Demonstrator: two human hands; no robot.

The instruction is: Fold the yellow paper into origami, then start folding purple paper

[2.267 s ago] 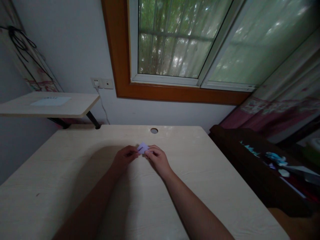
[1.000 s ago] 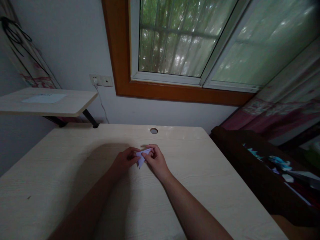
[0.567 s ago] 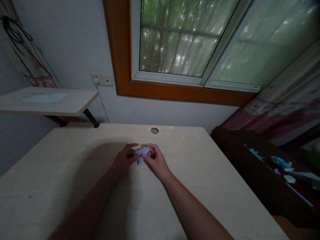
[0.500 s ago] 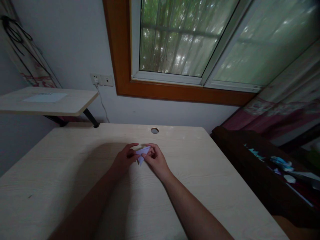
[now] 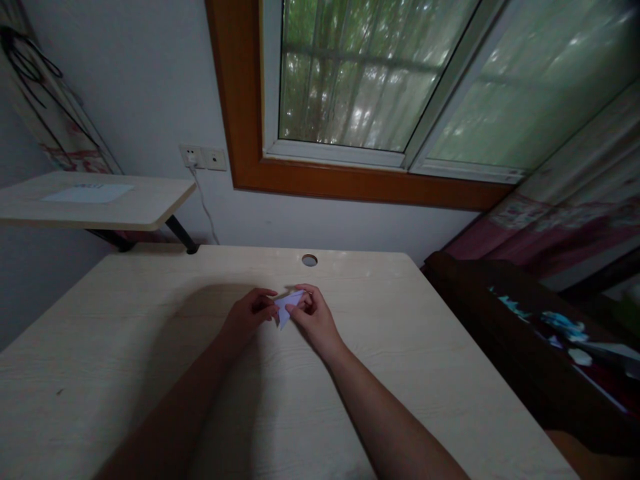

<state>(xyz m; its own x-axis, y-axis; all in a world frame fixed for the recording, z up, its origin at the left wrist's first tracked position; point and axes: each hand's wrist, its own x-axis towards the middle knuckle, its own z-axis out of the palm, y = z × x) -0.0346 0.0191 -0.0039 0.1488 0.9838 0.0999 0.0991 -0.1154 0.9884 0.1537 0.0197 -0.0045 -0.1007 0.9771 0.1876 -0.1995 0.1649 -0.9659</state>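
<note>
A small piece of folded paper [image 5: 286, 309], pale lilac with pointed corners, is held between my two hands just over the middle of the table [image 5: 400, 347]. My right hand [image 5: 315, 317] pinches its right side, thumb on the near face and fingers behind. At the paper's left edge, the thumb and fingertips of my left hand [image 5: 250, 315] close on it, the index finger reaching out above. One tip of the paper points down toward me. Its far side is hidden by the fingers.
A raised shelf [image 5: 170, 200] on black posts stands at the back left, bearing a white sheet [image 5: 90, 193]. Behind the table are a wall socket with a cord [image 5: 203, 207] and a window. A round hole [image 5: 309, 261] pierces the tabletop. Dark furniture [image 5: 480, 300] with assorted items borders the right.
The paper has turned slightly and shifted a little to the right, showing more of its face. Both hands stay almost where they were, still gripping it.
</note>
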